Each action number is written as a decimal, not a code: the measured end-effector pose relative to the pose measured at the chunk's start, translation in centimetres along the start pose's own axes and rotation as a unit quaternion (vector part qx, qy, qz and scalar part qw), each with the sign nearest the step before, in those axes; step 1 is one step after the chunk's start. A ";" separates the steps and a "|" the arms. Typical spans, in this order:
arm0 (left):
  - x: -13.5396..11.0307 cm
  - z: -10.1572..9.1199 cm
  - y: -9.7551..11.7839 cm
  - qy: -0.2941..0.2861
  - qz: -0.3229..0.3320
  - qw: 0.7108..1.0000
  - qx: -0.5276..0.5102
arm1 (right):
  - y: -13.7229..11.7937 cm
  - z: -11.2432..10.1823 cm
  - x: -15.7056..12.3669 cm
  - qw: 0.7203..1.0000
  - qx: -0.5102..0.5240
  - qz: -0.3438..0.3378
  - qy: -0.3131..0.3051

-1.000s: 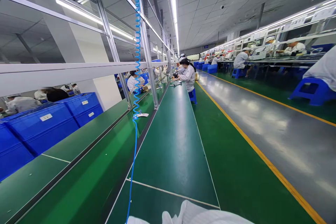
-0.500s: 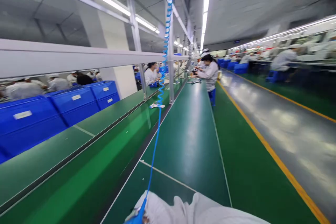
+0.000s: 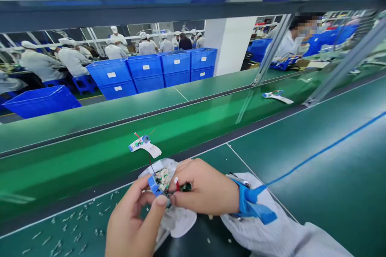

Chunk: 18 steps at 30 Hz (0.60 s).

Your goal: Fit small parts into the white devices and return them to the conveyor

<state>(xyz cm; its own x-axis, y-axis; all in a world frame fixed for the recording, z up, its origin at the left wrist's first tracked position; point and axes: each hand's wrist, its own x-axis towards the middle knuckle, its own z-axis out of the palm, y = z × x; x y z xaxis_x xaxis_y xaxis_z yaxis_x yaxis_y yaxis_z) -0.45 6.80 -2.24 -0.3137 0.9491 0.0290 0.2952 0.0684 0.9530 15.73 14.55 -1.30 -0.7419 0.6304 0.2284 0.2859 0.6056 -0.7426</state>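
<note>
- The left hand (image 3: 132, 213) and the right hand (image 3: 205, 186) both have a closed grip, pinching a small blue plastic part (image 3: 154, 186) between fingers and thumbs; a small circuit board (image 3: 185, 187) with red and black wires sits just beside it, against the right fingertips;
- These parts are held low over a clear plastic bag (image 3: 181, 223), near the edge of the green belt counter (image 3: 301, 176); the bag sits partly under the hands;
- A white device casing (image 3: 145, 146) with blue parts and thin red wires lies on the far green belt (image 3: 90, 168), just past the bag; a second white casing (image 3: 277, 96) lies farther along;
- Small white bits (image 3: 66, 229) are scattered over the counter to the left of the hands;
- An anti-static wrist strap (image 3: 250, 204) circles the right wrist, and its blue cord (image 3: 316, 152) runs off to the right;
- Beyond the belts stand stacked blue plastic bins (image 3: 144, 76), with a co-worker (image 3: 288, 46) at the upper right;
- Risks: a tight pinch could tear a thin wire from the board; a slip could drop the parts among the white bits; a tug on the blue cord could jerk the right hand.
</note>
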 end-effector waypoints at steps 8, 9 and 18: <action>0.1 0.7 0.6 0.000 -0.064 0.982 -0.177 | -0.4 -1.1 -0.2 0.995 0.097 0.016 0.027; 0.2 0.8 0.6 0.007 -0.066 0.979 -0.193 | -0.4 -1.2 -0.2 0.992 0.120 0.004 0.030; 0.7 0.4 -0.2 0.078 -0.091 0.966 -0.229 | -0.6 0.2 0.3 0.976 0.187 -0.023 0.111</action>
<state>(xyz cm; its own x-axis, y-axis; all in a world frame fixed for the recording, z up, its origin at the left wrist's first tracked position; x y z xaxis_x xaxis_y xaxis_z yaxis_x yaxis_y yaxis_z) -0.38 7.53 -2.53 -0.4664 0.8733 -0.1407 -0.1963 0.0530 0.9791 15.22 14.32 -0.90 -0.5877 0.7210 0.3672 -0.0173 0.4426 -0.8966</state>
